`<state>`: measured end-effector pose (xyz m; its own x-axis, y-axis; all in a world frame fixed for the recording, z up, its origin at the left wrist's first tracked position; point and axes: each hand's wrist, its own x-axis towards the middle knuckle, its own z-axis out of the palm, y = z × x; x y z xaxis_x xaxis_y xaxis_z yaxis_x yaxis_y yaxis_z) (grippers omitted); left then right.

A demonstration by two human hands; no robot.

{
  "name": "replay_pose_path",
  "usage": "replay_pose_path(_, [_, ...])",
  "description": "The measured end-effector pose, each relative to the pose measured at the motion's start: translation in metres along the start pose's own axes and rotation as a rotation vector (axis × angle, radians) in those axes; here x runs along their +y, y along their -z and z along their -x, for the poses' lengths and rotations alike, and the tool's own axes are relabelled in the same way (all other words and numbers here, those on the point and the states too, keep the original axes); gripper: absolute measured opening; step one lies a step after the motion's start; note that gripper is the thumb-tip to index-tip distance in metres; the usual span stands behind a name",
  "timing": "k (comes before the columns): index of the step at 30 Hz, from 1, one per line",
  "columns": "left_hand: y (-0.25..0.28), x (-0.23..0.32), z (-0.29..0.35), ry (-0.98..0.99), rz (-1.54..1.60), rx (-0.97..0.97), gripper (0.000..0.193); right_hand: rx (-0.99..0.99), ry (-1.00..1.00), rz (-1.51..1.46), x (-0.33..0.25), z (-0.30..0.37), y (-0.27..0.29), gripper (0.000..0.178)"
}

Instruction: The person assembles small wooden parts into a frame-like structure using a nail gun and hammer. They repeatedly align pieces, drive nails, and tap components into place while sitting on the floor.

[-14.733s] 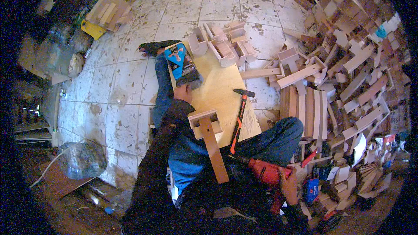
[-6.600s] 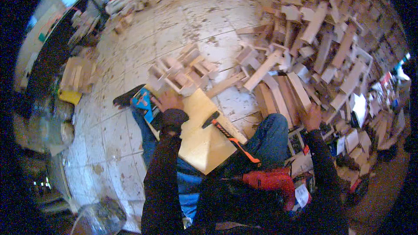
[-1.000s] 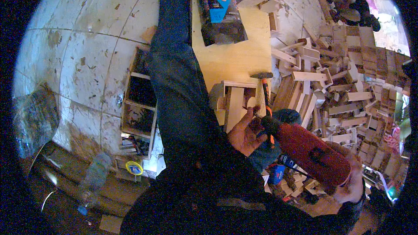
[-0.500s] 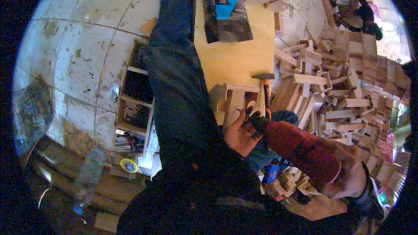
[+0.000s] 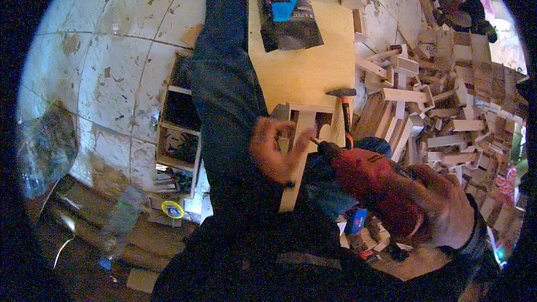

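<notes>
A red power drill (image 5: 366,176) lies in the grip of my right hand (image 5: 439,204), its dark chuck and thin bit pointing left. Just left of the bit tip is my left hand (image 5: 271,148), slightly blurred, its fingers curved and apart with nothing visible between them. Under both stands a small light wooden frame (image 5: 300,106) with a pale strip (image 5: 292,197) running toward me. A hammer (image 5: 345,113) with a dark head and orange-and-black handle rests beside the frame, its lower handle partly behind the drill.
On the yellow board (image 5: 302,75) lies a black-and-blue plastic bag (image 5: 288,17). Several wooden pieces (image 5: 453,134) are heaped on the right. A compartmented wooden box (image 5: 178,128) stands left of my leg, near a yellow-rimmed round lid (image 5: 172,209) and a clear bottle (image 5: 123,215).
My left hand has come off the drill's chuck and moved left, uncovering the bit. The drill has shifted slightly left, still in my right hand. The whole view has shifted a little.
</notes>
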<state>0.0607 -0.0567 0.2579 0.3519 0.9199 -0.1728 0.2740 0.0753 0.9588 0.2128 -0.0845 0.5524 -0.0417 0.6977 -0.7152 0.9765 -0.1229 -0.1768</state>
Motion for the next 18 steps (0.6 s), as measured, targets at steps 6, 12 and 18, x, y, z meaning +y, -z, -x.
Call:
replay_pose_path(6, [-0.006,-0.037,-0.080,-0.104,0.117,-0.578,0.051,0.083,-0.047,-0.251,0.015,0.024,-0.033,0.081])
replay_pose_path(12, [-0.001,-0.039,-0.088,0.186,0.102,-0.863,0.045,0.219,-0.093,-0.581,0.032,0.057,-0.088,0.079])
replay_pose_path(18, [0.002,-0.018,-0.093,0.115,0.099,-0.923,0.040,0.562,-0.477,-1.345,0.017,0.078,-0.168,0.072])
